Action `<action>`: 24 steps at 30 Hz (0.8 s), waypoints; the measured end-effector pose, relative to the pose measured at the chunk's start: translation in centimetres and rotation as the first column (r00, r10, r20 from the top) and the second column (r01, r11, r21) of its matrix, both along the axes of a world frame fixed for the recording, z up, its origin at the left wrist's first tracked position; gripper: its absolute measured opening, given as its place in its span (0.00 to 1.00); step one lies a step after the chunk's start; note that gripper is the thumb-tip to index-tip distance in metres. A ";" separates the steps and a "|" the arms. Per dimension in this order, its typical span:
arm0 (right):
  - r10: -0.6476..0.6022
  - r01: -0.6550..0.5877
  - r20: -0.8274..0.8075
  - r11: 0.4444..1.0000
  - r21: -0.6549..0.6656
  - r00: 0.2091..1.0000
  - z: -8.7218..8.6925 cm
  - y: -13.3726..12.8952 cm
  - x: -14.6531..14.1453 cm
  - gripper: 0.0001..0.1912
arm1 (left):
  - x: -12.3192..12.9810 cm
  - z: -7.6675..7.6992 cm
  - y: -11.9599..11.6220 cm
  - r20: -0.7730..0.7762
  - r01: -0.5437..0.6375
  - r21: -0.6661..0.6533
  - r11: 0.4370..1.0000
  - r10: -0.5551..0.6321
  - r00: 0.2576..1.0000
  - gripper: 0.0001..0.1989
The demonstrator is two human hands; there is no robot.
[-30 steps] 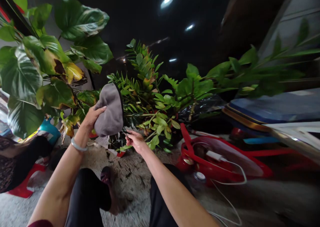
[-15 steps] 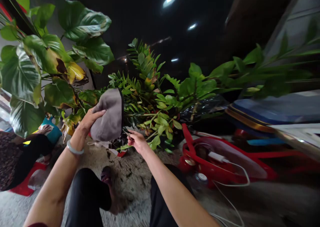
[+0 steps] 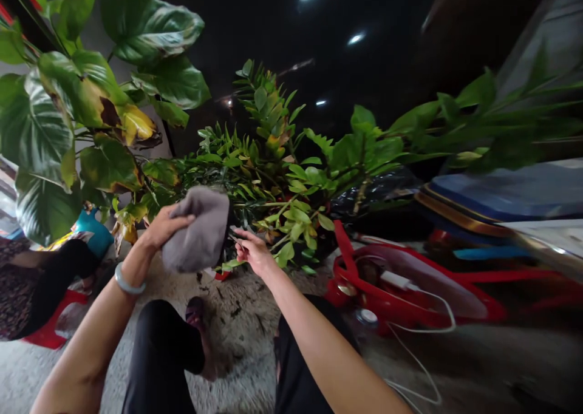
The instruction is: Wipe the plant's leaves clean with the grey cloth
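A grey, soft fabric piece, cap-like in shape and with a dark edge (image 3: 197, 230), hangs in the air in front of me. My left hand (image 3: 164, 227) grips it from its left side, thumb over the near face and the other fingers behind. At its right edge is my right hand (image 3: 252, 251), with its fingers closed on small metal snips (image 3: 237, 240). Their tips point at the dark edge of the fabric; I cannot tell whether they touch it. Both hands are above the floor, close to the plants.
Leafy plants (image 3: 296, 213) stand right behind my hands, and a big-leaved one (image 3: 104, 165) is on the left. A red bag (image 3: 350, 280) with a white charger (image 3: 396, 280) and cable lies to my right. Another person (image 3: 45, 286) sits on a red stool (image 3: 54, 335) at far left.
The fabric piece has dropped slightly and tilted in my left hand. My right hand has shifted a little to the right, still beside the fabric's edge. The view has moved slightly.
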State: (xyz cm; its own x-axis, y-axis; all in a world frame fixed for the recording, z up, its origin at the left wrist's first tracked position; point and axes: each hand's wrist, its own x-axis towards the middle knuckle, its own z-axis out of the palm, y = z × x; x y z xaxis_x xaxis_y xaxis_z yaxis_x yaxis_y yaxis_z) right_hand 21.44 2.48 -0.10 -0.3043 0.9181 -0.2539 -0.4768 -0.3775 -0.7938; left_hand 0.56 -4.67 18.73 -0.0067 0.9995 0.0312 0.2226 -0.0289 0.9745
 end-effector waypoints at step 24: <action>-0.011 0.011 -0.020 1.000 0.002 1.000 -0.3 0.0 -0.8 0.15 | -3.6 -7.5 -2.0 0.124 -0.309 -0.205 0.928 0.338 0.933 0.22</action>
